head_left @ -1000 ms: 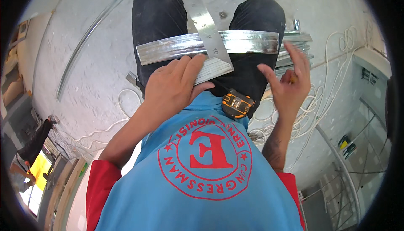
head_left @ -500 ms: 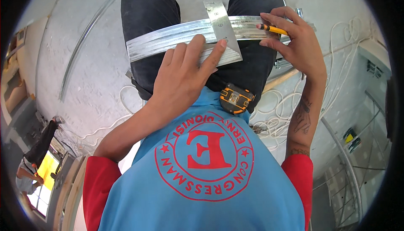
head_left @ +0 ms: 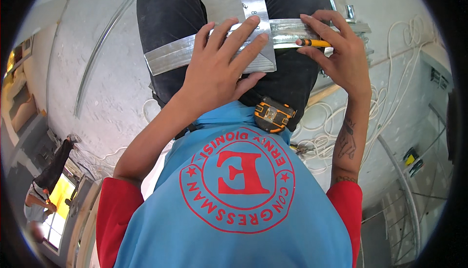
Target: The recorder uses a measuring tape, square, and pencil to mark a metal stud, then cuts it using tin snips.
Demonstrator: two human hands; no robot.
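A shiny metal channel (head_left: pixel 168 57) lies across my thighs. Over it, crosswise, rests a flat metal square ruler (head_left: pixel 254 4). My left hand (head_left: pixel 217 63) is open, its spread fingers lying on the channel and the ruler's edge, the thumb by the channel's near edge. A yellow pencil (head_left: pixel 318 43) is held in my right hand (head_left: pixel 341 56), its dark-banded end toward the ruler. The fingertips of that hand also touch the channel's right part. Near my waist sits a black and orange tape measure (head_left: pixel 274 115).
White cable (head_left: pixel 317 143) lies in loops on the floor at the right, near more metal profiles (head_left: pixel 358 28). A long metal strip (head_left: pixel 105 39) curves along the floor at the left. Another person (head_left: pixel 41 195) is at the far left, beside wooden planks (head_left: pixel 80 224).
My left hand has slid up and right, its fingers now spread wider over the ruler. The ruler has shifted slightly toward me and left. The right hand still has the pencil.
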